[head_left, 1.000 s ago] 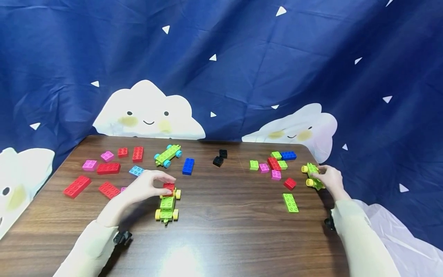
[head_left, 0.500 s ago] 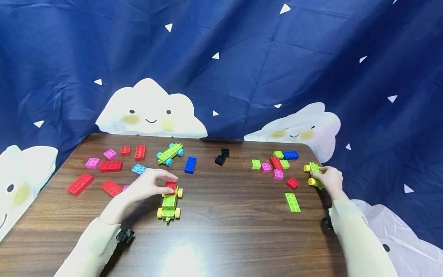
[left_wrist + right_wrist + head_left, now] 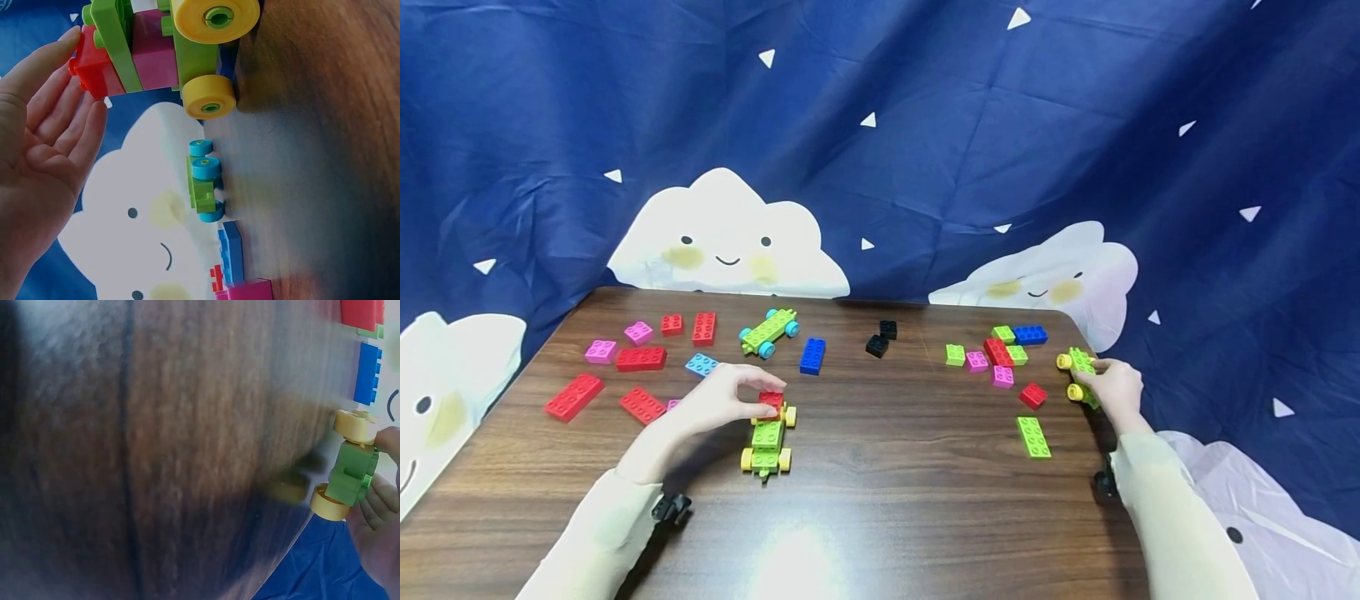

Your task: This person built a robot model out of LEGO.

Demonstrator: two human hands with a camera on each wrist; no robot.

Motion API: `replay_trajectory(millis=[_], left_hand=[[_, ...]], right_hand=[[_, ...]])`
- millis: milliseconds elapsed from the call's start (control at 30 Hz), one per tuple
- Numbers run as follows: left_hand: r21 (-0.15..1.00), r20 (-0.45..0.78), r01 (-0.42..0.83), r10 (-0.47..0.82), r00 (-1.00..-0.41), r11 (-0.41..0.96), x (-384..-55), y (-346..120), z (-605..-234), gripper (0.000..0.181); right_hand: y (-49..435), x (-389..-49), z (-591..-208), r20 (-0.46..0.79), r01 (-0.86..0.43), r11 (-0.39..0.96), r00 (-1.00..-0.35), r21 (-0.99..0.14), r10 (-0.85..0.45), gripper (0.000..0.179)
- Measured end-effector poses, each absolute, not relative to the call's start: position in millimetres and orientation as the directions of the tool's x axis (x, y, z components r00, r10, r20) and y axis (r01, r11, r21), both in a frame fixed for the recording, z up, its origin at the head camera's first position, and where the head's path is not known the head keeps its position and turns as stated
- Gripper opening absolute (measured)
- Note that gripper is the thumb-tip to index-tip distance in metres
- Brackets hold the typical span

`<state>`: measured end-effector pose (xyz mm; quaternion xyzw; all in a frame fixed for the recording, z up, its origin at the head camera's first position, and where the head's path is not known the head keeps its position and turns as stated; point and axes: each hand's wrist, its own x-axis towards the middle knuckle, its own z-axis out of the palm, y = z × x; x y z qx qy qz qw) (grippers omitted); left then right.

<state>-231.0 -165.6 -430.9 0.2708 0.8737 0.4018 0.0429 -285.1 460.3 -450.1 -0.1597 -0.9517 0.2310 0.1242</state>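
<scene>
My left hand (image 3: 718, 398) pinches a red brick (image 3: 770, 403) on top of a green toy car (image 3: 766, 437) with yellow wheels, which stands on the table left of centre. Seen from the left wrist, that red brick (image 3: 97, 65) sits on a green plate (image 3: 115, 50), with a magenta brick (image 3: 154, 56) between the plate and the car's base. At the table's right edge, my right hand (image 3: 1120, 393) grips a second green car base (image 3: 1081, 364) with yellow wheels. The right wrist view shows this base (image 3: 354, 467) close to the table, thumb and fingers at its studded side.
A green base with blue wheels (image 3: 769, 332) stands at the back left. Red, pink and blue bricks lie left, among them a long red brick (image 3: 574, 397). Two black bricks (image 3: 877, 346) lie mid-back. On the right are a green plate (image 3: 1033, 437) and several small bricks.
The head view has shifted slightly, so everything appears a little further right and higher. Both hands keep their holds on the red brick and the car base, which stay in place.
</scene>
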Motion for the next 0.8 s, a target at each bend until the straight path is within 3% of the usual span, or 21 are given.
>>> replay_trajectory(millis=[433,800], left_hand=[[0.734,0.131,0.428,0.509,-0.851,0.527,-231,-165,-430,0.040],[0.753,0.114,0.413,0.516,-0.849,0.512,-231,-166,-429,0.039]], right_hand=[[435,-277,-419,0.341,0.119,0.843,-0.877,-0.525,0.337,0.051],[375,-272,-391,0.424,0.007,0.824,-0.855,-0.567,0.299,0.047]])
